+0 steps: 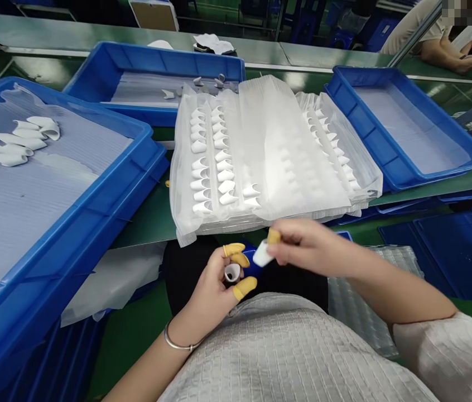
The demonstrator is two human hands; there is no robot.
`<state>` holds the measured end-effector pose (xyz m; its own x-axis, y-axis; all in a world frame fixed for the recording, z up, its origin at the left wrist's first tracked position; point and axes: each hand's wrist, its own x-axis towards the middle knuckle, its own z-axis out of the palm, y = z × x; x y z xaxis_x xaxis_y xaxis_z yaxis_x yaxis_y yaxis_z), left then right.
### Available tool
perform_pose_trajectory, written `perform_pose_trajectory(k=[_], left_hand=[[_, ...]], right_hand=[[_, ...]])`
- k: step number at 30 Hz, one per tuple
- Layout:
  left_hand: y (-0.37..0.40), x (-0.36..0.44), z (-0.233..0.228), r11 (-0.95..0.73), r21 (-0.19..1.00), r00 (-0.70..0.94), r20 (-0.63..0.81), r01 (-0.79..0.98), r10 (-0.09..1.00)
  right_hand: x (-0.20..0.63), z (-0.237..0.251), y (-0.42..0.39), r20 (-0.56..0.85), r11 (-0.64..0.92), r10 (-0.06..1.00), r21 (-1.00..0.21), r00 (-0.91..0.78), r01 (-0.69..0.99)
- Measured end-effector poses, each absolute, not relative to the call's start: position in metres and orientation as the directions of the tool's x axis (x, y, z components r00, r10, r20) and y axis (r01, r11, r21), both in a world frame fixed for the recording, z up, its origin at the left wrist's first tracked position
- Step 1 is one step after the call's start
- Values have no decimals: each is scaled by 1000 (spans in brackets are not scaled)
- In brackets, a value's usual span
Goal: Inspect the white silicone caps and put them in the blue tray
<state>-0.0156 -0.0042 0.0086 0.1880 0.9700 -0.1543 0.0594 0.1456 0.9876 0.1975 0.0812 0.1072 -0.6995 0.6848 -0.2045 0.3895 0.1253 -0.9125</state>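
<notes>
My left hand (219, 285), wearing yellow finger cots, curls around a small white hollow part (232, 272) whose open end faces up. Its index finger and thumb are apart. Close by to the right, my right hand (298, 248) pinches another white curved part (263, 254) between thumb and a finger in a yellow cot; it is slightly blurred. Just beyond both hands lies a stack of clear plastic trays (219, 226) under thin white sheeting (269, 139). Rows of similar white parts (224, 176) sit in the tray slots, some veiled by the sheeting.
At the left, a blue bin (135, 162) holds several loose white parts (22, 137). Another blue bin (106, 61) behind has a few parts in it. A lined blue bin (386, 151) stands at the right. Across the bench, a person's arm (445, 56) rests at top right.
</notes>
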Motion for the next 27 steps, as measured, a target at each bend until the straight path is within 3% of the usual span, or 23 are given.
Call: perform_pose_trajectory(k=[4, 7, 11, 16, 19, 21, 24, 25, 27], left_hand=[[1, -17, 0, 207, 976, 105, -200, -62, 974], [2, -16, -6, 365, 923, 128, -350, -121, 928], [1, -18, -9, 457, 849, 120, -441, -264, 889], [4, -19, -3, 488, 829, 147, -465, -274, 873], [6, -17, 0, 461, 863, 189, -427, -207, 884], [6, -16, 0, 440, 885, 212, -405, -155, 889], [5, -16, 1, 423, 903, 228, -397, -74, 889], [4, -16, 2, 418, 907, 230, -396, -55, 889], [4, -16, 4, 401, 915, 240, -384, -27, 892]], right_hand=[[186, 135, 133, -1, 251, 857, -872, -516, 420], [173, 122, 174, 94, 396, 889, -650, -448, 649], [164, 92, 199, 48, 454, 883, -336, -466, 825], [161, 76, 204, -57, 497, 856, -186, -514, 848], [163, 80, 207, -124, 514, 835, -173, -536, 840], [166, 87, 199, -52, 517, 841, -215, -538, 829], [175, 99, 164, 180, 537, 840, -411, -512, 737], [178, 100, 148, 201, 544, 830, -502, -521, 672], [183, 95, 116, 115, 512, 785, -673, -609, 534]])
